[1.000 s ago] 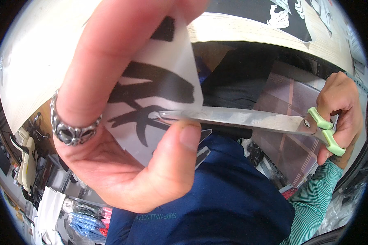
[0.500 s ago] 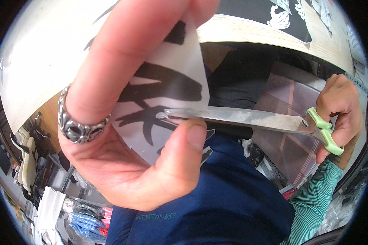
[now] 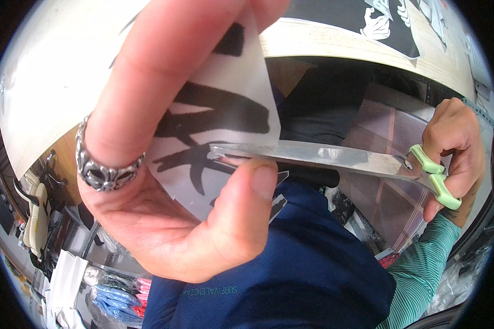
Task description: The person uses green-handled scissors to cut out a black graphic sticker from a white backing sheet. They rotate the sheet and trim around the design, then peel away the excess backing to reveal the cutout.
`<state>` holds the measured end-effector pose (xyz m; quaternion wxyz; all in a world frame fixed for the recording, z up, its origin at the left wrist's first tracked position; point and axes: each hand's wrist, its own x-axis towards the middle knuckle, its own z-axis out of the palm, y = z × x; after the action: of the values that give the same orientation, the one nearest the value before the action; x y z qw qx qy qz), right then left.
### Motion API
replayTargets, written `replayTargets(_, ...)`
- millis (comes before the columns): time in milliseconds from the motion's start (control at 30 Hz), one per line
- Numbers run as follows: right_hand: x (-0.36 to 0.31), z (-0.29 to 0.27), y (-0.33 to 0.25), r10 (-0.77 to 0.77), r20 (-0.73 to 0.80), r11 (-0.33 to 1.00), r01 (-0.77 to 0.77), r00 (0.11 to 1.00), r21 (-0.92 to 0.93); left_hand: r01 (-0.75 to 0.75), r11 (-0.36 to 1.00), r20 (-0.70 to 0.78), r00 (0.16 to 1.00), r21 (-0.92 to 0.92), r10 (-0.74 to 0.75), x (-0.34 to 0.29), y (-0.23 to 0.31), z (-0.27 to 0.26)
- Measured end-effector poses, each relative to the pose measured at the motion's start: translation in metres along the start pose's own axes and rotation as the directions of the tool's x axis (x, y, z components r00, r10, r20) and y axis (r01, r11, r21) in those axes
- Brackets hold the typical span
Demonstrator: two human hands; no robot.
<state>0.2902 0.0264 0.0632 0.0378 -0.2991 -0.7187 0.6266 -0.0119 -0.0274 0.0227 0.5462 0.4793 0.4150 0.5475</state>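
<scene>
A pale wood-grain tabletop (image 3: 313,43) extends across the upper area; its left portion is washed out by bright light. A brown panel (image 3: 67,159) is located below this portion.

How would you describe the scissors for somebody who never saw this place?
From the pale table, look down to the right hand. It grips the scissors, whose silver blades reach the patterned sheet in the left hand. Pale green handles set them apart.

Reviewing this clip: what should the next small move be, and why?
Probably a small snip by the right hand: it grips the scissors, whose tips lie at a black marking on the pale sheet, and the left hand holds that sheet beside the blades.
</scene>
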Motion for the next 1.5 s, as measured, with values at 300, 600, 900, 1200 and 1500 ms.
replayTargets(300,-0.002,0.001,-0.01,0.031,-0.001,0.997,-0.031,1.0,-0.076,0.015,1.0,0.042,0.999,0.022,-0.016,0.0,0.002,-0.005)
replayTargets(600,-0.001,0.0,-0.007,0.035,-0.027,0.995,-0.037,0.999,-0.088,0.252,0.946,-0.049,0.962,-0.204,-0.267,0.001,0.007,-0.004)
replayTargets(900,-0.005,0.003,-0.009,0.065,-0.045,0.997,-0.067,0.997,-0.049,0.204,0.967,-0.08,0.973,-0.153,-0.218,-0.003,0.009,-0.001)
replayTargets(1200,-0.001,-0.015,-0.006,0.013,0.183,0.998,-0.001,0.983,-0.069,0.13,0.974,0.01,0.991,-0.185,-0.131,-0.008,0.009,-0.012)
replayTargets(1500,-0.005,0.0,-0.007,0.046,-0.018,0.999,-0.046,0.999,0.011,0.086,0.984,0.054,0.995,-0.159,-0.078,-0.007,0.007,-0.014)
